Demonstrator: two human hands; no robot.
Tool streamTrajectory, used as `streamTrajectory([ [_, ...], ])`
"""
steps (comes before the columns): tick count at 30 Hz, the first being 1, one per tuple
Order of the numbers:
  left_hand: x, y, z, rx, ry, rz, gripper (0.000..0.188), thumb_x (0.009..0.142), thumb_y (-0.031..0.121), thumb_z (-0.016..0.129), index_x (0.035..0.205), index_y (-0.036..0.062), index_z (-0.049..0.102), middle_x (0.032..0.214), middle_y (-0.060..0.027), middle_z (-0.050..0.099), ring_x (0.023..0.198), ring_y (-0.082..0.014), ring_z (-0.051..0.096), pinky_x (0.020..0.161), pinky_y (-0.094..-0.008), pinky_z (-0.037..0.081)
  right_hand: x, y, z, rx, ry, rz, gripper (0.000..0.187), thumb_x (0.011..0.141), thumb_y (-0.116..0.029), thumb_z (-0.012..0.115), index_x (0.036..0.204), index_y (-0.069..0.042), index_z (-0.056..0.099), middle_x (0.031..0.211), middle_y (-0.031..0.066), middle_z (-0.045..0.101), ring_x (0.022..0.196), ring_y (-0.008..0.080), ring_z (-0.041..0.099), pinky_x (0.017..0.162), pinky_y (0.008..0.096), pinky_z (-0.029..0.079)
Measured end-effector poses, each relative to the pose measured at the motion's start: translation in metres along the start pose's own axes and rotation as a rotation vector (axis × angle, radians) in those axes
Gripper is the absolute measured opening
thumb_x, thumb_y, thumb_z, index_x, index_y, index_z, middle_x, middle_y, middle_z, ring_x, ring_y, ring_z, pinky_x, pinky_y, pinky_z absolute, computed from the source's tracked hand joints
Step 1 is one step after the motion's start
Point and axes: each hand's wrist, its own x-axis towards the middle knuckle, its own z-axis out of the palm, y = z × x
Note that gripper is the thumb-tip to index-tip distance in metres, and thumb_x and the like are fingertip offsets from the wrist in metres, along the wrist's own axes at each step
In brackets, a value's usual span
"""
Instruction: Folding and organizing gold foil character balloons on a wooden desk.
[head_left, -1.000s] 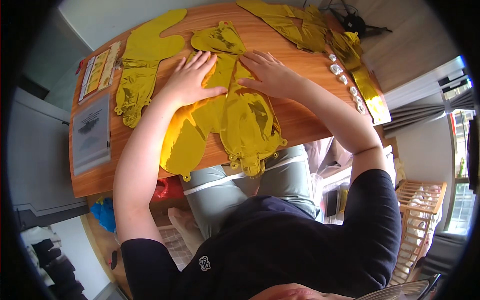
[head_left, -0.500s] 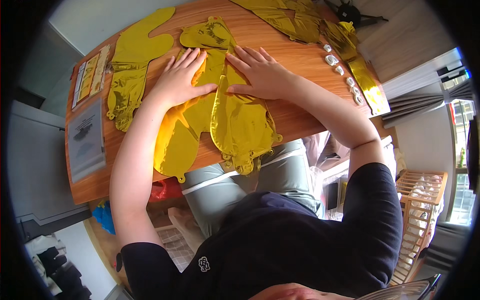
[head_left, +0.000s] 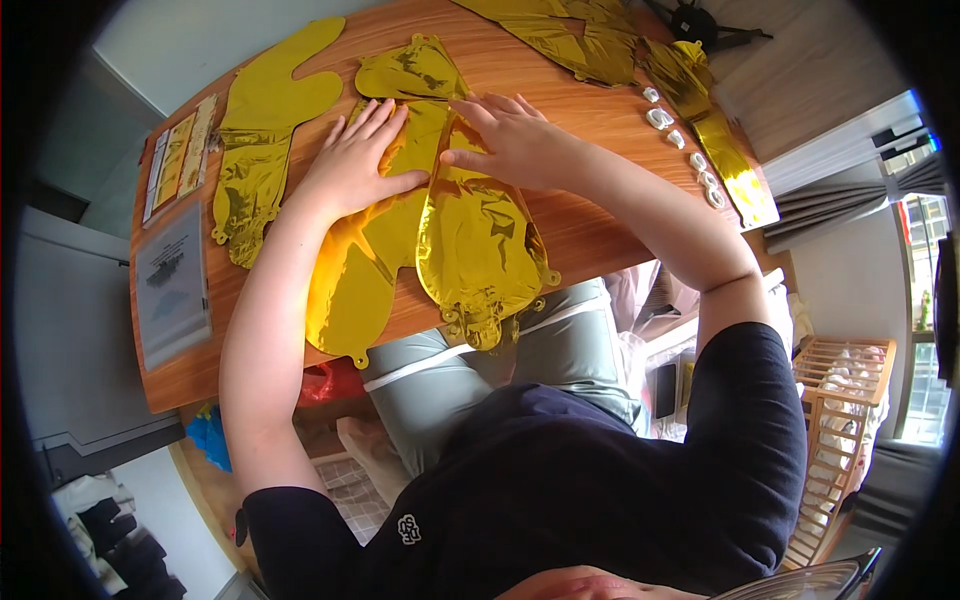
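Note:
A flat gold foil balloon (head_left: pixel 485 240) lies folded on the wooden table in front of me, its lower lobes hanging past the near edge. My left hand (head_left: pixel 362 165) rests flat on its left part, fingers spread and thumb pointing right. On the upper right part is my right hand (head_left: pixel 515 145), its fingers also apart and its thumb reaching left. Neither hand grips anything. The foil under both palms is hidden. Another flat gold foil balloon (head_left: pixel 275 105) lies to the left, and crinkled gold foil (head_left: pixel 570 40) lies at the far right.
Several small white coiled ribbons (head_left: pixel 658 119) line the table's right side beside a gold foil strip (head_left: pixel 725 150). At the left lie a printed sheet in a clear sleeve (head_left: pixel 172 285) and a flat package (head_left: pixel 180 160). A black object (head_left: pixel 695 25) sits beyond the far right edge.
My right hand has shifted slightly up and left, its fingers a little more bent. The foil below it shows different creases and reflections. My left hand stays nearly in place.

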Motion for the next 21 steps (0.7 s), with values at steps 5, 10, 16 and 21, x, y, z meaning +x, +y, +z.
streamTrajectory([
  [5,-0.002,0.002,0.0,-0.035,-0.01,-0.001,0.096,0.087,0.063,0.065,0.161,0.0153,0.025,0.168,-0.0095,0.022,0.156,-0.0247,0.018,0.126,-0.0481,0.012,-0.005,-0.006,0.011,-0.048,0.038,0.029,0.098,0.092,-0.08,0.038,0.157,-0.007,0.028,0.16,0.023,0.031,0.152,0.0379,0.023,0.124,0.0541,0.018],
  [10,-0.001,0.003,-0.001,-0.025,-0.011,0.0,0.097,0.088,0.066,0.063,0.161,0.0155,0.024,0.168,-0.0099,0.022,0.156,-0.0247,0.017,0.126,-0.0481,0.012,-0.011,-0.002,0.021,-0.117,0.111,-0.003,0.092,0.093,-0.075,0.045,0.157,-0.009,0.029,0.161,0.0221,0.03,0.151,0.0377,0.027,0.124,0.0539,0.018],
  [16,0.001,-0.002,0.0,-0.009,-0.008,-0.006,0.107,0.082,0.08,0.057,0.161,0.0156,0.024,0.168,-0.0107,0.021,0.155,-0.0247,0.018,0.127,-0.0461,0.013,-0.008,-0.001,0.014,-0.192,0.082,-0.033,0.095,0.093,-0.076,0.043,0.158,-0.009,0.027,0.161,0.0218,0.03,0.151,0.0364,0.027,0.124,0.0529,0.019],
  [21,0.0,-0.001,-0.002,-0.014,-0.01,-0.012,0.108,0.082,0.08,0.057,0.161,0.0147,0.024,0.168,-0.0108,0.021,0.156,-0.025,0.018,0.127,-0.0467,0.013,-0.009,-0.001,0.013,-0.213,0.095,-0.026,0.095,0.093,-0.076,0.044,0.158,-0.009,0.027,0.161,0.0223,0.031,0.15,0.0381,0.028,0.124,0.0522,0.02],
])
